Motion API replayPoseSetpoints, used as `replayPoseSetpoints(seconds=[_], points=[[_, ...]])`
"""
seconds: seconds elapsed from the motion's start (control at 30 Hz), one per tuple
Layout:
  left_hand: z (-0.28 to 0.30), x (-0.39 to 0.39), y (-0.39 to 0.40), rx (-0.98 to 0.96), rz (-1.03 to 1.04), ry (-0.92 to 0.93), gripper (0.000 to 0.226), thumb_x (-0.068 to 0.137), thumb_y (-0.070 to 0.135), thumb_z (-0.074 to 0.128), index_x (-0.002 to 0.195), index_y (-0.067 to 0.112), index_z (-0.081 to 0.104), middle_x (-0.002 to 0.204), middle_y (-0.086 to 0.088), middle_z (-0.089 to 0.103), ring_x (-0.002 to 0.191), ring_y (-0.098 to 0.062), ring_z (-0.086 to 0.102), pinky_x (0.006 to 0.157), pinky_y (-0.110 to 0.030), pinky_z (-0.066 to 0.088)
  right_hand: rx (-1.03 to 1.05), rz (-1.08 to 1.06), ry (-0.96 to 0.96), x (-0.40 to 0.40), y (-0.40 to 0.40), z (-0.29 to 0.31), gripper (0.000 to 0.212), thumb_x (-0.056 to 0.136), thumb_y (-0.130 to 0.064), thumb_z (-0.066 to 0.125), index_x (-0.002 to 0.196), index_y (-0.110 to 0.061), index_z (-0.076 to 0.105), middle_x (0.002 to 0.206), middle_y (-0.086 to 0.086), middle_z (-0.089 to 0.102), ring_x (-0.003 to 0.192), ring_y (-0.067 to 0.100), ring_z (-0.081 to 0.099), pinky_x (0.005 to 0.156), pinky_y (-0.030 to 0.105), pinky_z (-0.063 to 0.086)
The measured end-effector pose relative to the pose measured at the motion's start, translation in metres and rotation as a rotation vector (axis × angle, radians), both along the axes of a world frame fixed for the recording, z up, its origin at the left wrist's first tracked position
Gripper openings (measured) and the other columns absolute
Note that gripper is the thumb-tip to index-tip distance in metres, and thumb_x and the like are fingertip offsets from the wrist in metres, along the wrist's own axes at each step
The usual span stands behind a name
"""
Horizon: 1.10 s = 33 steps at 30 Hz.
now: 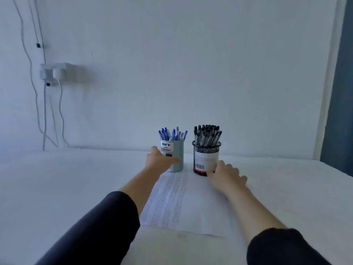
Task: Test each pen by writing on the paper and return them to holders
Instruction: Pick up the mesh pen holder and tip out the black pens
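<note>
Your left hand (159, 159) wraps the grey-green DIY holder (176, 157) of blue pens (172, 133), your right hand (226, 175) clasps the black mesh holder (206, 159) of black pens (207, 134), both standing at the far end of the paper (177, 203).

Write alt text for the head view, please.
A person's left hand grips a grey-green holder of blue pens while the right hand touches a black mesh holder of black pens. Both holders stand at the far end of a lined paper on a white table.
</note>
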<state>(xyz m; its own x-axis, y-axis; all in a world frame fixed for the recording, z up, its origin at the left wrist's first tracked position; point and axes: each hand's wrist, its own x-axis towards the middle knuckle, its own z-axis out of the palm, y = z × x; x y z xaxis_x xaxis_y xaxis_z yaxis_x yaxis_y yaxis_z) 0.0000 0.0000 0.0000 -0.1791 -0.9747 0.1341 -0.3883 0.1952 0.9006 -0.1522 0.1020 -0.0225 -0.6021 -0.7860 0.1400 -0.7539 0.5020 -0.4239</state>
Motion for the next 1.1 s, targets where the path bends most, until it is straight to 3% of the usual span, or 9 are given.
replayPoseSetpoints(seconds=[0.13,0.27,0.5,0.63,0.8,1.0,1.1], points=[[-0.006,-0.026,-0.010,-0.005,0.001,0.117,0.065,0.073,0.024,0.080,0.115,0.015,0.032,0.120,-0.011,0.050,0.102,-0.025,0.051,0.080,-0.036,0.049,0.092,-0.013,0.034,-0.006,-0.004,-0.009,0.044,0.096,-0.042,0.031,0.132,-0.019,0.037,0.138,0.006,0.040,0.132,0.026,0.032,0.109,0.050,0.021],[-0.006,-0.037,-0.024,-0.054,0.120,0.077,0.073,0.069,0.028,0.082,0.120,0.014,0.031,0.118,-0.012,0.048,0.107,-0.030,0.051,0.089,-0.047,0.051,0.137,0.010,0.052,-0.009,-0.006,-0.008,0.046,0.095,-0.041,0.031,0.136,-0.019,0.038,0.141,0.005,0.040,0.133,0.026,0.033,0.110,0.052,0.017],[-0.004,-0.019,-0.041,-0.074,0.050,0.078,0.056,0.074,0.019,0.078,0.112,0.013,0.038,0.103,-0.005,0.053,0.092,-0.023,0.051,0.073,-0.036,0.049,0.185,0.073,0.099,-0.013,0.000,-0.013,0.050,0.095,-0.044,0.030,0.139,-0.021,0.036,0.145,0.003,0.037,0.137,0.021,0.029,0.113,0.052,0.014],[-0.004,0.016,-0.061,-0.137,0.282,0.118,0.059,0.070,0.025,0.077,0.113,0.014,0.038,0.109,-0.010,0.056,0.093,-0.029,0.055,0.074,-0.038,0.050,0.195,0.083,0.117,-0.013,0.001,-0.014,0.052,0.094,-0.045,0.029,0.141,-0.022,0.035,0.146,0.001,0.036,0.138,0.019,0.027,0.113,0.051,0.015],[-0.009,0.072,-0.089,-0.244,0.569,-0.038,0.074,0.071,0.031,0.075,0.129,0.018,0.030,0.123,-0.016,0.046,0.113,-0.039,0.043,0.079,-0.046,0.042,0.222,0.102,0.157,-0.015,0.005,-0.010,0.056,0.094,-0.050,0.027,0.143,-0.022,0.031,0.148,0.000,0.033,0.138,0.019,0.028,0.108,0.046,0.021],[-0.021,0.091,-0.100,-0.155,0.624,-0.011,0.074,0.072,0.036,0.074,0.128,0.016,0.030,0.122,-0.020,0.045,0.115,-0.042,0.042,0.088,-0.054,0.044,0.220,0.112,0.163,-0.021,0.008,-0.009,0.063,0.092,-0.055,0.029,0.145,-0.021,0.029,0.150,-0.001,0.029,0.140,0.019,0.023,0.110,0.045,0.018],[-0.023,0.091,-0.096,-0.120,0.602,0.026,0.085,0.073,0.037,0.075,0.137,0.016,0.024,0.130,-0.021,0.041,0.122,-0.042,0.039,0.097,-0.056,0.040,0.218,0.116,0.121,-0.026,0.008,-0.012,0.063,0.092,-0.054,0.032,0.147,-0.024,0.026,0.156,-0.004,0.020,0.146,0.017,0.009,0.113,0.049,0.010]])
